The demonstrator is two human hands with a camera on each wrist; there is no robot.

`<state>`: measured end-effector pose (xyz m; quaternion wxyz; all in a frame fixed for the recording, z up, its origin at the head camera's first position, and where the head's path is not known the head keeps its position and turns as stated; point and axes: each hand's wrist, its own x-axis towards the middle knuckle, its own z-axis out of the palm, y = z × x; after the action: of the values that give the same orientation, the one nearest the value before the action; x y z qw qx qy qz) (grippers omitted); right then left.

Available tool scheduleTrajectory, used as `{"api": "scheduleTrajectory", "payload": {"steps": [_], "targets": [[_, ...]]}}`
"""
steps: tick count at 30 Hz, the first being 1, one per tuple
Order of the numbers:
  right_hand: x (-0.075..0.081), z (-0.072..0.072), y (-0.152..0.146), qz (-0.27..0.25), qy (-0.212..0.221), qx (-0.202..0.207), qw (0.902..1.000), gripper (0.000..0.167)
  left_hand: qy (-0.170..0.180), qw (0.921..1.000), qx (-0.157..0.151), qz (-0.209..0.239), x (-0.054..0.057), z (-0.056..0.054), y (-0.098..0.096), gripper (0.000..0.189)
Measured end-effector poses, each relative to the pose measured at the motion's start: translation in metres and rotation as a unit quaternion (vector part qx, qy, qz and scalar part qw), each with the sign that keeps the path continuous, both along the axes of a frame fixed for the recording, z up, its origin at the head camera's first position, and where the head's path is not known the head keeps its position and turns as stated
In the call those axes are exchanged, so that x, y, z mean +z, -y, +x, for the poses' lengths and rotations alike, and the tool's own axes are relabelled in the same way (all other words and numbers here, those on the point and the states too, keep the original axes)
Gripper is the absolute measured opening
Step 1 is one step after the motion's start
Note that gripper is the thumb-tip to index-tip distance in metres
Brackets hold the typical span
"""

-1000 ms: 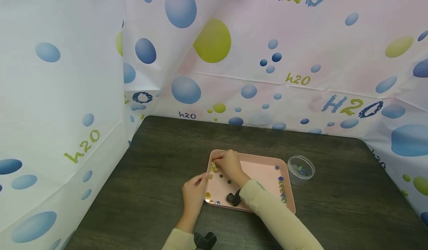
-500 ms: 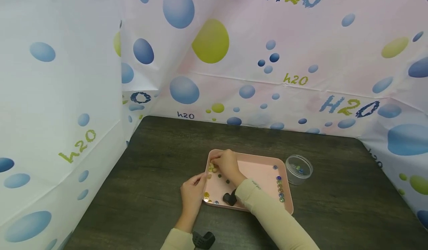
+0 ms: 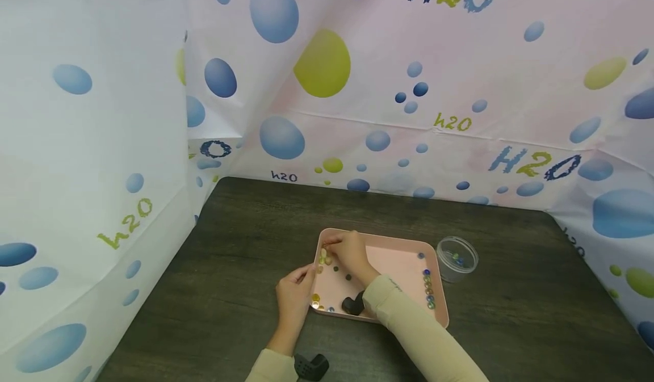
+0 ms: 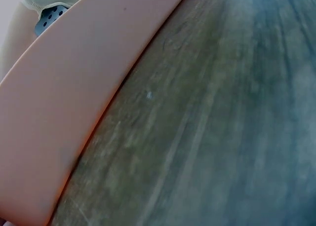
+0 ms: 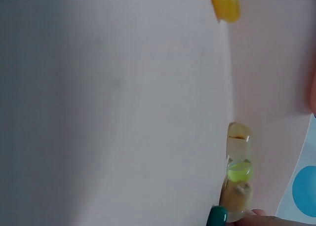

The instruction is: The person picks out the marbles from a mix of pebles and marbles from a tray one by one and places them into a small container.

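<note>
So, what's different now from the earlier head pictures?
Nothing plainly moved, and no pickup or release shows; only the view shifts slightly. The right grip stays at the yellow stones in the far left corner of the tray, the left grip at its left edge. The stone row and clear tub stay put.

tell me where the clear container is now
In the head view, the clear container stands on the dark table just right of the pink tray, by its far right corner, across the rim from a lone blue piece.
</note>
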<state>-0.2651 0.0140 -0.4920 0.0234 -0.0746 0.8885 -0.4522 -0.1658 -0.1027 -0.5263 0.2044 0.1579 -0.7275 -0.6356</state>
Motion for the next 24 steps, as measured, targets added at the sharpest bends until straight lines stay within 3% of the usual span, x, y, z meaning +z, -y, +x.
{"api": "scheduleTrajectory", "payload": {"steps": [11, 24], "targets": [[-0.0007, -0.0016, -0.0003, -0.012, 0.008, 0.011, 0.9998, 0.010, 0.009, 0.9999, 0.004, -0.001, 0.0032, -0.0007, -0.0006, 0.013], [0.0006, -0.0010, 0.0001, -0.020, 0.024, 0.025, 0.9992, 0.010, 0.011, 0.9998, 0.010, -0.009, -0.0009, -0.0016, -0.0008, 0.012]]}}
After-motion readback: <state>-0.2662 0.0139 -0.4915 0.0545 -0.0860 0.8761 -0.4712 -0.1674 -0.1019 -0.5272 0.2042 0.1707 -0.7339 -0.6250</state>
